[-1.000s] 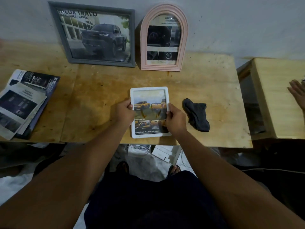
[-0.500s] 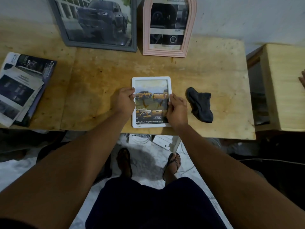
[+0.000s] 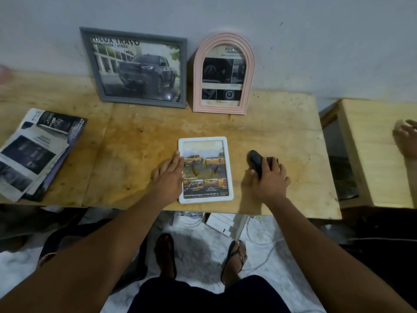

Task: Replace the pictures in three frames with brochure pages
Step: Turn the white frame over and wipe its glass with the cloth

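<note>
A white frame (image 3: 228, 154) lies flat near the table's front edge, showing a page with yellow pickup trucks. My left hand (image 3: 168, 177) rests flat with fingers apart against the frame's left edge. To the frame's right, my right hand (image 3: 267, 179) closes on a dark cloth (image 3: 256, 160) lying on the table. A grey frame (image 3: 135, 68) with a dark pickup page and a pink arched frame (image 3: 223, 74) with a dark interior page lean against the wall behind. Brochure pages (image 3: 36, 152) are stacked at the left.
The wooden table (image 3: 135, 143) butts against the wall. A second wooden table (image 3: 370, 154) stands to the right with a gap between; another person's hand (image 3: 406, 138) rests on it. My sandalled feet and cables are on the floor below.
My right hand left the white frame's right edge and moved right onto the dark cloth. My left hand flattened against the frame's left edge. The frame now lies flat on the table.
</note>
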